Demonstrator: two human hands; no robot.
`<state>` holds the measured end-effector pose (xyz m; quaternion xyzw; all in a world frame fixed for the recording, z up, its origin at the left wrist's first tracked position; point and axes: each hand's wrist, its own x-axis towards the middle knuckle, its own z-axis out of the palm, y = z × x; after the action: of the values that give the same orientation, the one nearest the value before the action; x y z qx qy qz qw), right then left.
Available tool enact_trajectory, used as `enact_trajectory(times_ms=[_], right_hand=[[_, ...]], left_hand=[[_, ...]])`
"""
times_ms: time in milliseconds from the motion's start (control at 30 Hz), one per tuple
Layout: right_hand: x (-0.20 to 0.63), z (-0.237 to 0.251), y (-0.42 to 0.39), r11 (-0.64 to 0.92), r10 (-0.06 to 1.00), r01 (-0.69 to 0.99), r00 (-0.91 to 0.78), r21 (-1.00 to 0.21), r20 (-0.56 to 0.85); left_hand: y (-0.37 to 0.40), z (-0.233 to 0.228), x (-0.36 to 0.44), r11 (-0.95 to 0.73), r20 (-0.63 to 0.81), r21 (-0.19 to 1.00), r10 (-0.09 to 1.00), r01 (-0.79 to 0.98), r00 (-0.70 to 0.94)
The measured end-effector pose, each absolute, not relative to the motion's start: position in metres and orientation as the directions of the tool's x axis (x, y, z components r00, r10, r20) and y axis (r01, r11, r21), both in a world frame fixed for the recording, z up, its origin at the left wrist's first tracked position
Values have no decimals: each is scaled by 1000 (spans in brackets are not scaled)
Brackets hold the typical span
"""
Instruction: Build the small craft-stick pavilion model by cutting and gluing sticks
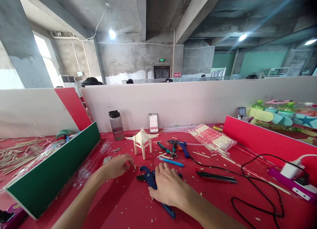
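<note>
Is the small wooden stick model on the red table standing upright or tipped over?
Upright. The stick model stands on its legs on the red table, roof on top.

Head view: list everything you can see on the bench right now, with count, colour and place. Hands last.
Stick model: one, pale wood, centre of table.
Blue cutter: one, under the right hand.
Small stick piece: one, pale, at the left fingertips.
Water bottle: one, clear with black cap, by the back wall.
Glue gun: one, blue, right of the model.
Pliers: one, green handles, by the glue gun.
Blue pen: one, behind the right hand.
Stick packets: several, clear bags, right rear.
Power strip: one, purple, far right.
Table: one, red.
Left hand: pinching the stick piece.
Right hand: resting on the cutter.
</note>
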<state>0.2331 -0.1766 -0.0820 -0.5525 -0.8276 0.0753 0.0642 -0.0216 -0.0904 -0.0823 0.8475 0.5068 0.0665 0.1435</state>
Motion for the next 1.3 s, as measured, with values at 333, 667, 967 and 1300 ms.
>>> enact_trajectory(times_ms=[333,667,967,1300], right_hand=[[238,-83,-177,353,932,921,-361,-167,-21],[254,-73,-175,316,933,928,-341,-197,-112],[253,-88,-142,554,829,773,-476,-309,293],[244,-102,-127,698,706,539,-408,-471,579]], left_hand=[[-81,-92,-24,-436,-5,359,883,825,469],[-83,-89,-21,-492,30,456,841,742,540],[-106,-67,5,-593,183,553,772,585,609],[-121,-63,32,-576,294,664,788,478,541]])
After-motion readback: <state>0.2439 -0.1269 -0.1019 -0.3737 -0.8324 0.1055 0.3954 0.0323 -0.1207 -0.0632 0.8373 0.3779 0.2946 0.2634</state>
